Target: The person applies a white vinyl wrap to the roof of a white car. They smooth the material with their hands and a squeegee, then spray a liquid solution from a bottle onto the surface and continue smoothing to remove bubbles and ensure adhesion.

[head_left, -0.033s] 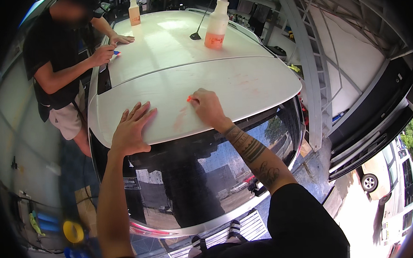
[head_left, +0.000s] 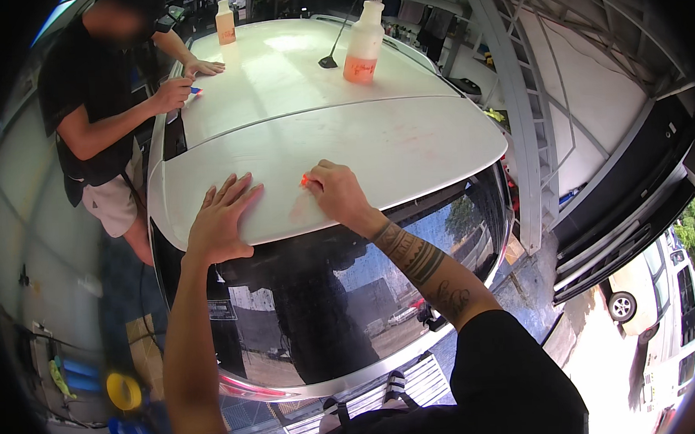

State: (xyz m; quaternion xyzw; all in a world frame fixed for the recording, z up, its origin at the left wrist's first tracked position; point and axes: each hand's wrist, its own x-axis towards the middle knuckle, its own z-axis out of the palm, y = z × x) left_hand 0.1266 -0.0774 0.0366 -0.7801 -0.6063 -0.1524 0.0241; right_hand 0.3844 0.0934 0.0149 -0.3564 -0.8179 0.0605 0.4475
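I look down on the white roof (head_left: 375,145) of a car from its rear. My left hand (head_left: 220,220) lies flat on the roof's rear edge, fingers spread, holding nothing. My right hand (head_left: 337,194) is closed around a small red-orange piece (head_left: 305,180) pressed against the roof; only its tip shows past my fingers. A faint orange smear marks the paint just below it. The dark rear window (head_left: 328,296) slopes down below both hands.
Two spray bottles with orange liquid stand on the roof, one near the middle (head_left: 363,43) and one far back (head_left: 226,23), beside a black antenna (head_left: 328,61). Another person in a black shirt (head_left: 90,97) works at the roof's left edge. A white vehicle (head_left: 650,295) stands outside at right.
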